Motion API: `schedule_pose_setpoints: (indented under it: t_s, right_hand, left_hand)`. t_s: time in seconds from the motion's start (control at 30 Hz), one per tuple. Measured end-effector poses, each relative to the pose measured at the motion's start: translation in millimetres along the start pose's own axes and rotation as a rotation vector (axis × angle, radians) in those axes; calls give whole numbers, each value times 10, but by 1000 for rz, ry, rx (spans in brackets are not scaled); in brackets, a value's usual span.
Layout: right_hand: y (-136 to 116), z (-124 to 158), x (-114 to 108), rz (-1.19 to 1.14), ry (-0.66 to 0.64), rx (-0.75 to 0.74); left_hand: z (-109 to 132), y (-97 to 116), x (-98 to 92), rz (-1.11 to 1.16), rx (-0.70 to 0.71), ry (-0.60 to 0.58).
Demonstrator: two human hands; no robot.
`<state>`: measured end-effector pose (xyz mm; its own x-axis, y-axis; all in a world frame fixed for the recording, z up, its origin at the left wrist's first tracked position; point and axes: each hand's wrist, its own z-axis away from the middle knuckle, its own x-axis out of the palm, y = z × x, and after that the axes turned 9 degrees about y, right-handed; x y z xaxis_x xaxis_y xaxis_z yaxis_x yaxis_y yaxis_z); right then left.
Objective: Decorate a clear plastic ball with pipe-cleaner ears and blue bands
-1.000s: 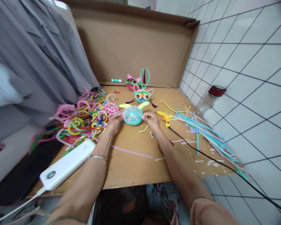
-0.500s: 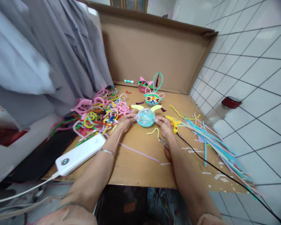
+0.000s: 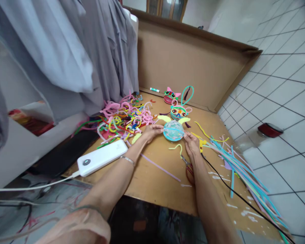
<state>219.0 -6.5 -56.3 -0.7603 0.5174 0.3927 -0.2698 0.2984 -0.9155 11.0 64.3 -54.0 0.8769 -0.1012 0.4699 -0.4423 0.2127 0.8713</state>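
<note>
A round, pale green-blue craft piece [image 3: 174, 135] with a turquoise rim and two pale yellow ear shapes sits at the middle of the table. Across its front runs a light blue pipe cleaner [image 3: 173, 128]. My left hand [image 3: 152, 133] pinches this strip at the left side of the piece, fingers closed. At the other side my right hand [image 3: 192, 143] is closed on the strip's right end. Just below lie a bent pale yellow pipe cleaner [image 3: 177, 148] and red-handled scissors [image 3: 189, 172], partly behind my right wrist.
Two finished-looking animal faces [image 3: 178, 112] stand behind. A heap of coloured pipe cleaner pieces [image 3: 127, 117] and a white power bank [image 3: 103, 157] lie left. A yellow glue gun [image 3: 201, 142], its black cord and long pipe cleaners [image 3: 244, 173] lie right. Cardboard [image 3: 193, 64] walls the back.
The view has swung left and tilted, so everything appears further right. Both hands keep their hold on the blue strip across the round piece, and more of the scissors shows.
</note>
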Motion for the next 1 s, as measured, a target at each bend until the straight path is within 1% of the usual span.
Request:
schedule_pose_setpoints:
  t_s: [0.13, 0.23, 0.37, 0.53, 0.63, 0.7, 0.87, 1.0]
  right_hand:
    - [23, -28, -22, -25, 3, -4]
    - [36, -49, -37, -39, -21, -2]
    - [33, -62, -51, -90, -39, 31]
    - [-3, -76, -77, -144, -39, 52]
    - [-23, -75, -86, -137, -57, 51]
    - [-32, -65, -81, -139, -71, 49]
    - [-41, -14, -28, -122, -99, 36]
    - [-60, 64, 71, -86, -82, 27]
  left_hand:
    - [8, -1, 13, 52, 26, -40]
    - [25, 6, 33, 102, 44, -50]
    - [52, 15, 77, 162, 71, -77]
    - [64, -10, 123, 174, 34, -128]
    - [81, -10, 135, 158, 42, -152]
    - [109, 12, 137, 172, 20, -163]
    - [197, 86, 141, 184, -105, -228]
    - [209, 106, 150, 208, -128, -254]
